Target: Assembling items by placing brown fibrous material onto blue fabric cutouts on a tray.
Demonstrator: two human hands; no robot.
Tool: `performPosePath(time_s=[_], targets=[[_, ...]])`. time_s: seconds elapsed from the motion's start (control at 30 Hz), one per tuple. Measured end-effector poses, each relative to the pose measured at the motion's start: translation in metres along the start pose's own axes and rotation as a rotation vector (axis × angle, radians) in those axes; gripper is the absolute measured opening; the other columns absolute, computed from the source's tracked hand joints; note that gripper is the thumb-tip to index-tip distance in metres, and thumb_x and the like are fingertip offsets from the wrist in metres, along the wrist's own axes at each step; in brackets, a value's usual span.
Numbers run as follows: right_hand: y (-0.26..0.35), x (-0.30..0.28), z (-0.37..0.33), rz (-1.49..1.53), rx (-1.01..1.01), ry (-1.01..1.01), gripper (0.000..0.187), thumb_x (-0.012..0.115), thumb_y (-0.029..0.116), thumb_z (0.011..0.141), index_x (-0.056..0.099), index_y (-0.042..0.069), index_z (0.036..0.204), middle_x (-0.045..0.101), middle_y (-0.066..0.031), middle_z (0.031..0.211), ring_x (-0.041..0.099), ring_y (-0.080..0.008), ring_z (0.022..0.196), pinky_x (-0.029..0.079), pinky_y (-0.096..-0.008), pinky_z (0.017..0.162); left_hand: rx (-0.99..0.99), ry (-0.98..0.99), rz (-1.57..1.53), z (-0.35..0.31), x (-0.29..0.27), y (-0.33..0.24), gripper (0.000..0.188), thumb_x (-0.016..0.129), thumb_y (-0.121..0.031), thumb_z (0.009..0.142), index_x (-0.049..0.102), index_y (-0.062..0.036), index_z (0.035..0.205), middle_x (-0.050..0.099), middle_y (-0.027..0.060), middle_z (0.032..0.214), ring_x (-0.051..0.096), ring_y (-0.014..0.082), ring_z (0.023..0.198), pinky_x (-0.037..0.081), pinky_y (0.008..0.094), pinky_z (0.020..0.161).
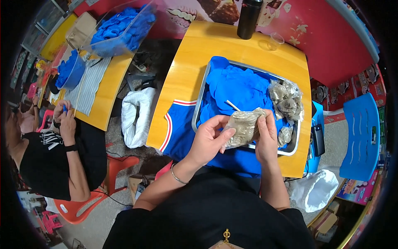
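Observation:
Between my two hands is a small clear plastic bag point(245, 128) filled with something greyish brown. The fingers of my left hand point(213, 135) pinch its left side, thumb on top. My right hand point(266, 132) grips its right edge. Below the bag lies a metal tray point(202, 97) heaped with blue fabric pieces point(238, 85). A thin pale stick point(233, 105) rests on the pieces, just above the bag. More filled clear bags point(287, 99) sit piled at the tray's right side, and another small bag point(285, 136) lies near my right hand.
The tray stands on a yellow table point(182, 70) over a blue jersey point(180, 124). A black bottle point(249, 18) and a clear cup point(275, 40) are at the back. A blue chair point(360, 137) stands right; a white sack point(138, 118) and a seated person point(45, 162) are left.

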State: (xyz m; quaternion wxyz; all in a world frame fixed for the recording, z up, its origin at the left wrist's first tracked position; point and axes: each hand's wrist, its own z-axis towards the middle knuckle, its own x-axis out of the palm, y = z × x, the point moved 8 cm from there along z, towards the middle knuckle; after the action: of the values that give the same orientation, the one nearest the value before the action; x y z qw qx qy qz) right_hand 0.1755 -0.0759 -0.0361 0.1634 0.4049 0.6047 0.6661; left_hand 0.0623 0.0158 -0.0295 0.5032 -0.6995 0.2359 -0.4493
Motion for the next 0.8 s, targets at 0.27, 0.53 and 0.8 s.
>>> performPosePath(time_s=[0.27, 0.53, 0.8], targets=[[-0.012, 0.036, -0.021, 0.232, 0.329, 0.125, 0.029, 0.06, 0.016, 0.085, 0.051, 0.0, 0.107, 0.059, -0.0077, 0.099, 0.056, -0.0125, 0.092, 0.046, -0.0282, 0.081, 0.174, -0.057, 0.071, -0.008, -0.006, -0.01, 0.014, 0.055, -0.015, 0.09, 0.057, -0.0013, 0.089, 0.053, -0.0046, 0.069, 0.042, -0.0008, 0.058, 0.034, 0.0165, 0.05], [0.154, 0.011, -0.025, 0.488, -0.397, 0.733, 0.019, 0.048, 0.017, 0.09, 0.054, 0.003, 0.102, 0.057, -0.004, 0.09, 0.055, -0.0065, 0.076, 0.044, -0.0162, 0.06, 0.18, 0.095, 0.064, -0.014, -0.01, -0.015, 0.017, 0.048, -0.017, 0.093, 0.057, -0.0024, 0.096, 0.058, 0.0028, 0.07, 0.049, 0.0039, 0.06, 0.039, 0.0178, 0.054], [0.191, -0.04, -0.031, 1.158, -0.362, 1.132, 0.018, 0.048, 0.02, 0.089, 0.057, 0.006, 0.083, 0.058, -0.0019, 0.074, 0.055, -0.0133, 0.06, 0.046, -0.0265, 0.052, 0.113, 0.111, 0.015, -0.014, -0.01, -0.004, 0.016, 0.049, -0.015, 0.093, 0.057, -0.0017, 0.095, 0.057, 0.0016, 0.073, 0.048, 0.0043, 0.062, 0.04, 0.017, 0.056]])
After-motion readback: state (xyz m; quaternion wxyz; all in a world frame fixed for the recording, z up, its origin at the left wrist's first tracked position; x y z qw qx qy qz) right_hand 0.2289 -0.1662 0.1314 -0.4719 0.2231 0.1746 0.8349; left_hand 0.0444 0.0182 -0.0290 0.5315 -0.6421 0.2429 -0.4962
